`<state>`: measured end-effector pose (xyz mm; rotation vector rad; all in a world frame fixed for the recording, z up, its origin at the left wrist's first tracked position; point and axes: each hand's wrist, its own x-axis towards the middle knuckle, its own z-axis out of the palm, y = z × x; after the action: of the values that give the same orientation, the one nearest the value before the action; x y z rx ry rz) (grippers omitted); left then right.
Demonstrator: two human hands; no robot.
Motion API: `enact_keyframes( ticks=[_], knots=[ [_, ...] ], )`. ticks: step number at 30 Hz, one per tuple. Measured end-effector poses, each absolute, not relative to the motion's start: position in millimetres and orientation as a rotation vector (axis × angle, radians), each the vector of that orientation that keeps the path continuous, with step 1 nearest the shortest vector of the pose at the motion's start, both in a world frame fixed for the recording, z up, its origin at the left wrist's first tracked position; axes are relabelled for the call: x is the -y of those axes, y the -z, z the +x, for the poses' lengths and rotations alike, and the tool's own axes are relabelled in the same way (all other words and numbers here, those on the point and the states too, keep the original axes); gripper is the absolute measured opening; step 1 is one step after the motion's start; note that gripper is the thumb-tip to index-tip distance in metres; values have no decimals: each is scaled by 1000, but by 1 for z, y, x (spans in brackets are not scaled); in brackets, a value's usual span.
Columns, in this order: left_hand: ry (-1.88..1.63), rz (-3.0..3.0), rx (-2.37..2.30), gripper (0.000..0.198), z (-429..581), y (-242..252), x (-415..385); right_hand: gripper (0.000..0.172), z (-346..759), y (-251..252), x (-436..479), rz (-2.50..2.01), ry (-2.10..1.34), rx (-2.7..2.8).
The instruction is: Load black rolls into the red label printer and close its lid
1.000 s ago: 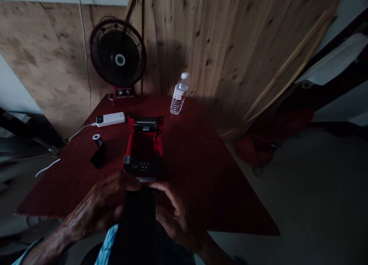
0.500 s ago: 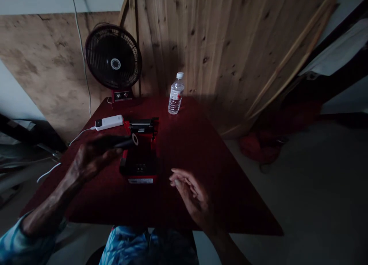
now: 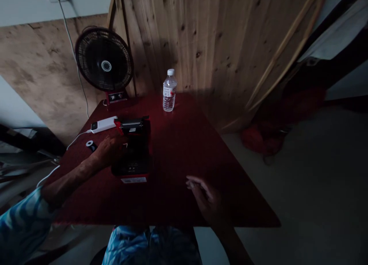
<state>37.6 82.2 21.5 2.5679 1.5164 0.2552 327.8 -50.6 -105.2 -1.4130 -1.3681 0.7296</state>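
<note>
A red and black printer-like device stands on the table with its lid raised at the back. My left hand reaches over its left side, fingers bent at the dark compartment. A small pale edge shows by the fingertips; what they grip there is too dark to make out. Just left of that wrist lies a black roll with a white ring at its end, apart from the fingers. My right hand hovers over the right front of the table, loosely curved, thumb and fingers apart, holding nothing.
A white power bank with a cable lies behind the roll. A clear water bottle stands at the back of the dark red table. An electric fan is at the back left, before a wooden wall board.
The black roll, held in my left hand before, now lies on the table left of the device. That hand has moved onto the device. My right hand has shifted slightly right and nearer.
</note>
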Motion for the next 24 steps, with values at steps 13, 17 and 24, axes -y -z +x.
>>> enact_keyframes(
  ticks=[13, 17, 24],
  knots=[
    [-434, 2306, -1503, 27, 39, -35, -82, 36, 328, 116, 52, -1402, -845, 1247],
    [-518, 2285, -1535, 32, 37, -25, -84, 36, 329, 117, 54, -1420, -860, 1219],
    [-162, 2504, -1547, 34, 40, -15, -98, 38, 329, 123, 52, -1414, -857, 1214]
  ],
)
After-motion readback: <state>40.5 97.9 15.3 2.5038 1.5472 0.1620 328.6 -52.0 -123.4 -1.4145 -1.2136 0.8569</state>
